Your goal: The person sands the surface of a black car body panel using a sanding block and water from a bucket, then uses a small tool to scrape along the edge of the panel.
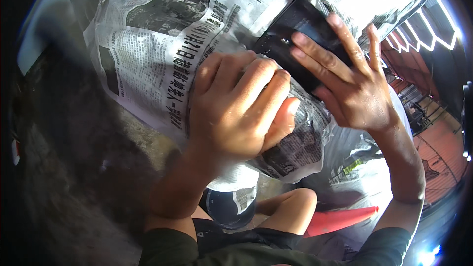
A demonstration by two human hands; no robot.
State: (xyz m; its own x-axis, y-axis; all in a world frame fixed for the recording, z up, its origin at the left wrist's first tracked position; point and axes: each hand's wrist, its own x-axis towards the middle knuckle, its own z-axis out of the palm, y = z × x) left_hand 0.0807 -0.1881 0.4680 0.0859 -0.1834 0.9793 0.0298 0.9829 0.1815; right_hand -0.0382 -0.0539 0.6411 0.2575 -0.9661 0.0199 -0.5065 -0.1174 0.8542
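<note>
Newspaper (157, 44) sheets lie spread under both hands, and one glossy black object (300, 34) sits half wrapped in them. Left hand (236, 113) is curled tight, pressing crumpled paper down, probably to keep the fold in place. Right hand (345, 79) lies with fingers spread flat on the black object, steadying it. Below, one red cone-shaped thing (340, 219) lies near the person's knee (295, 207).

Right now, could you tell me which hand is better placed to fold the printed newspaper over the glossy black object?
Probably the left hand: it already grips the newspaper, while the right hand steadies the black object.
</note>
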